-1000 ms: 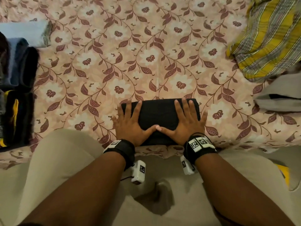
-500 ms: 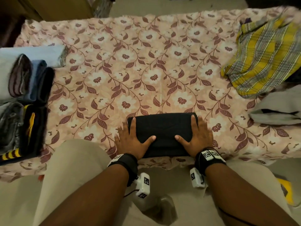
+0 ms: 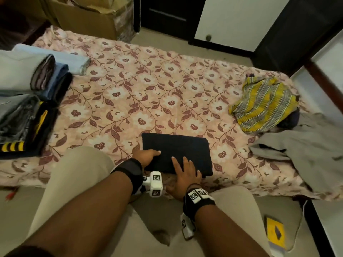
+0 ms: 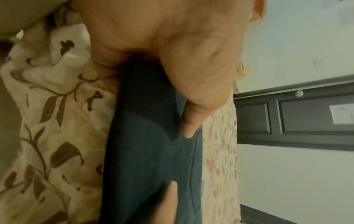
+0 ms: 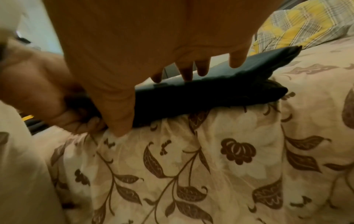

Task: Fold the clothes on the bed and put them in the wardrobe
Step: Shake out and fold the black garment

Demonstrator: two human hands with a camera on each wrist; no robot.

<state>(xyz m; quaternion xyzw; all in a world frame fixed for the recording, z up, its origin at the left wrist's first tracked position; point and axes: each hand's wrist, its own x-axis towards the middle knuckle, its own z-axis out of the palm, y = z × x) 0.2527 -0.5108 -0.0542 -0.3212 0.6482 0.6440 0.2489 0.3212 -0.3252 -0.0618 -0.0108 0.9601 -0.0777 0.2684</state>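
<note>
A folded black garment (image 3: 181,145) lies on the floral bed sheet (image 3: 148,89) near the front edge. My left hand (image 3: 148,156) grips its near-left corner, thumb on top and fingers curled beneath, as the left wrist view shows on the dark cloth (image 4: 149,166). My right hand (image 3: 185,169) rests flat on the near middle of the garment with its fingers straight. In the right wrist view the fingers (image 5: 199,68) lie on the garment (image 5: 210,94) and the thumb hangs over its near edge. A yellow plaid cloth (image 3: 263,104) and a grey garment (image 3: 306,145) lie unfolded at the right.
Stacks of folded clothes (image 3: 27,101) stand along the bed's left side. A cardboard box (image 3: 89,17) and dark doors (image 3: 297,30) are beyond the bed. A yellow item (image 3: 274,232) lies on the floor at the right. My knees are against the bed's front edge.
Both hands lay flat on the garment before. The left hand has slid to the left corner and taken hold of it. The right hand has moved left to the near middle. The view has lifted.
</note>
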